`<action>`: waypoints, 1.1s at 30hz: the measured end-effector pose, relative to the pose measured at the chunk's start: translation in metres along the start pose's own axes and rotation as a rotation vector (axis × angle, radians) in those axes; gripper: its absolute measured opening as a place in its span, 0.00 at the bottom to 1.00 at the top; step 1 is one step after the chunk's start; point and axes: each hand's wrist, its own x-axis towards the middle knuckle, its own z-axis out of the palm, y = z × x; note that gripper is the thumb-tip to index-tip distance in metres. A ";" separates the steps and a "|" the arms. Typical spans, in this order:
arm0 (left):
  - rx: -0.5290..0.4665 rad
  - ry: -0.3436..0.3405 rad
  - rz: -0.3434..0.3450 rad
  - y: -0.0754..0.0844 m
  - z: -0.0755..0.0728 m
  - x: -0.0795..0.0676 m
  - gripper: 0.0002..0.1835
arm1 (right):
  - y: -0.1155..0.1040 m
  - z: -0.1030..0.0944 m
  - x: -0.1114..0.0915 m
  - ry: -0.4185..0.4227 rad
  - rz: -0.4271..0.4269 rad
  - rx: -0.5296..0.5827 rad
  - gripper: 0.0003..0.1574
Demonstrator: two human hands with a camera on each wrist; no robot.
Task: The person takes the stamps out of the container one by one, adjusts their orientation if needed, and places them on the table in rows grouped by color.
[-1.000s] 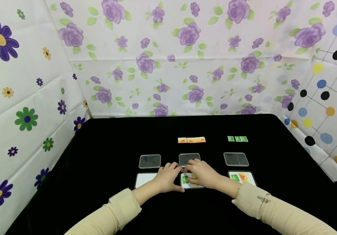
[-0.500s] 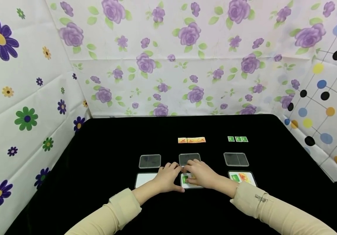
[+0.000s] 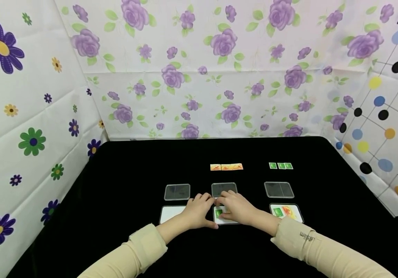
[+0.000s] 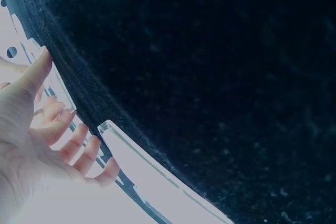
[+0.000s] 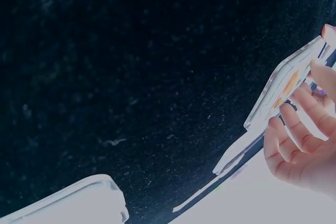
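In the head view, the middle flat case [image 3: 226,221] holds a white card with a green picture [image 3: 218,213] at its left; an orange picture on the card [image 5: 287,88] shows in the right wrist view. My left hand [image 3: 198,210] spans the case's left end, thumb at the near corner and fingertips by the far one, holding it. My right hand [image 3: 238,208] lies over the case's right part. Its thumb rests on the card beside the green picture, its fingers bent loosely toward the far edge, covering much of the card.
Left stands a case with a plain white card [image 3: 169,215]; right, a case with green and orange pictures [image 3: 287,214]. Behind are clear lids, left [image 3: 177,192], middle [image 3: 224,188] and right [image 3: 279,190]. Farther back lie orange strips [image 3: 231,166] and small green squares [image 3: 281,166] on black cloth [image 3: 143,166].
My right thumb has shifted slightly on the card, and the right hand now covers the orange picture in the head view. The left hand stays in place.
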 end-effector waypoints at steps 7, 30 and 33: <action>0.010 -0.002 -0.001 -0.001 0.000 0.000 0.39 | -0.001 -0.001 0.001 -0.002 0.002 0.017 0.18; 0.003 -0.009 -0.003 -0.002 0.000 0.002 0.41 | -0.006 -0.004 0.008 -0.062 0.180 0.277 0.13; -0.006 -0.011 -0.006 -0.002 0.001 0.001 0.41 | -0.006 -0.003 0.008 -0.050 0.162 0.264 0.14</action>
